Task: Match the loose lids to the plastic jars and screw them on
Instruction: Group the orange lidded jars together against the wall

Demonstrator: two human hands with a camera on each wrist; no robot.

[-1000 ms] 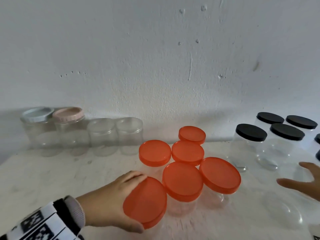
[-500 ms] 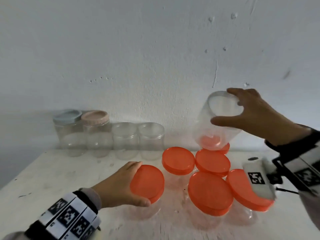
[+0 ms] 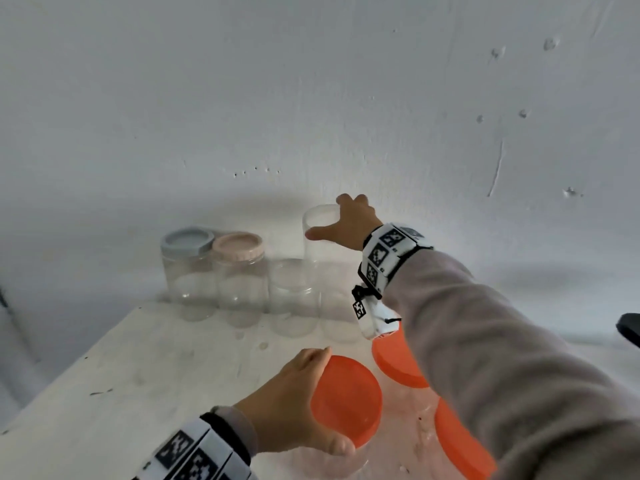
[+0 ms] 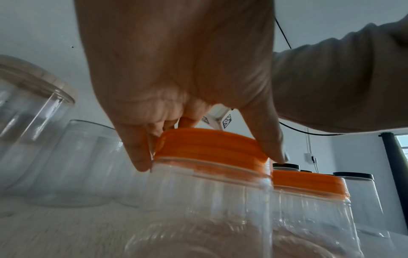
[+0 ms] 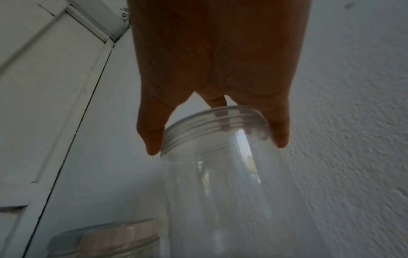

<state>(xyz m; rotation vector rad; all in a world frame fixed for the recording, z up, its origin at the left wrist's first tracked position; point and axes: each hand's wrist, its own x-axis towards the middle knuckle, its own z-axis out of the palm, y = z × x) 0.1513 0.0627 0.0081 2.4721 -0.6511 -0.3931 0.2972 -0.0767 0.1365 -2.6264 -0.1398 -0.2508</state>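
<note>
Your right hand (image 3: 346, 223) is up at twelve o'clock, fingers and thumb clamped round the threaded neck of a clear lidless jar (image 3: 317, 247), holding it above the two uncapped jars (image 3: 294, 299) by the wall (image 3: 311, 98). From the right wrist view, your fingertips (image 5: 152, 139) bracket that open rim on both sides. Your left hand (image 3: 294, 407) sits at six o'clock, fingers curled round the edge of an orange lid (image 3: 346, 398) seated on its jar (image 4: 209, 200). More orange-lidded jars (image 3: 398, 362) crowd in at four o'clock, partly under your sleeve (image 3: 502, 358). At ten o'clock a blue-grey-lidded jar (image 3: 187, 265) and a pink-lidded jar (image 3: 239, 271) stand side by side on the table (image 3: 138, 375).
</note>
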